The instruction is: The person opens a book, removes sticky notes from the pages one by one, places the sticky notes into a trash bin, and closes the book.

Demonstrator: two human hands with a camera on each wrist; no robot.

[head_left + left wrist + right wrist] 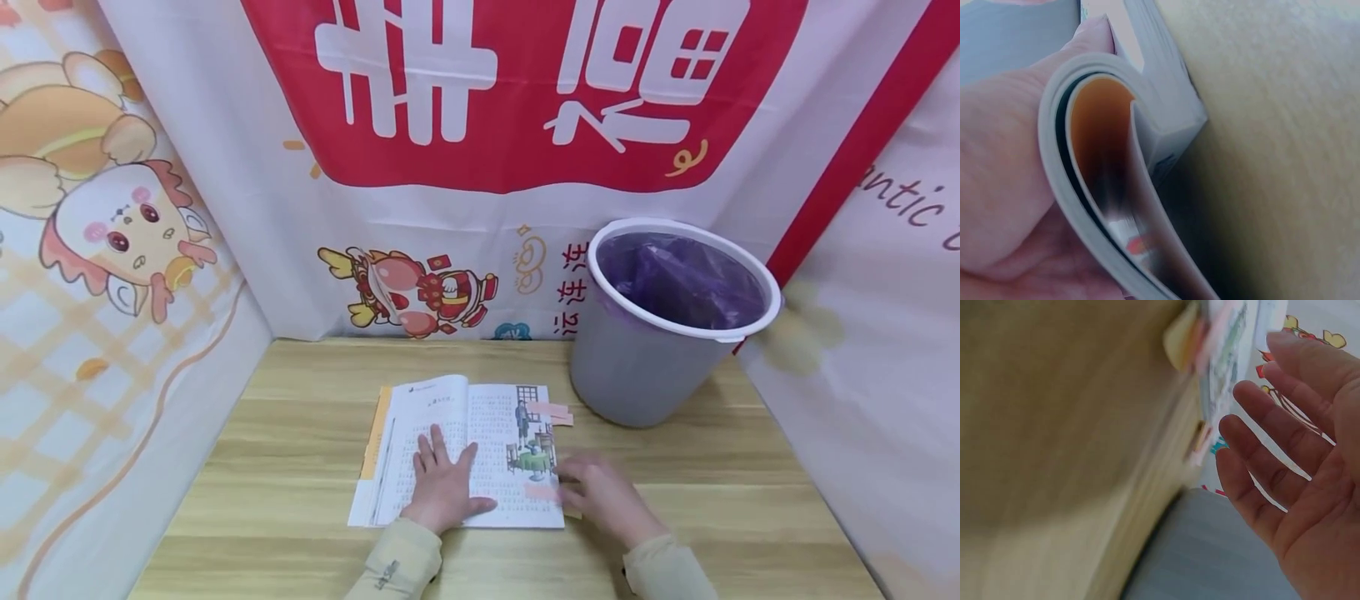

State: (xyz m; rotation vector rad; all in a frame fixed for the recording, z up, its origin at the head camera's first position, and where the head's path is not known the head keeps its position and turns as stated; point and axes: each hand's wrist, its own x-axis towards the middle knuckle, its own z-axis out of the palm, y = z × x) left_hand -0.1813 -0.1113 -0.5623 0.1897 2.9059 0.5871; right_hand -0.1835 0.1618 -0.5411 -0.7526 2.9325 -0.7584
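Observation:
An open book (491, 417) lies on the wooden table, with text on both pages and a coloured room picture on the right page. Across its inner pages my left hand (442, 490) presses with spread fingers. The left wrist view shows the turned pages (1054, 131) curving up beside the palm (1004, 169). Pink sticky notes (551, 409) jut from the book's right edge, and another pink note (540, 492) is lower down. My right hand (606, 498), blurred, is close by that lower edge. In the right wrist view its fingers (1275, 419) are loosely extended with nothing between them; a yellow tab (1179, 337) juts out nearby.
A grey bin (637, 375) with a white rim and purple liner stands at the table's back right. Behind the table hangs a printed red-and-white cloth (480, 208). Patterned cloths flank both sides of the wooden table (300, 450).

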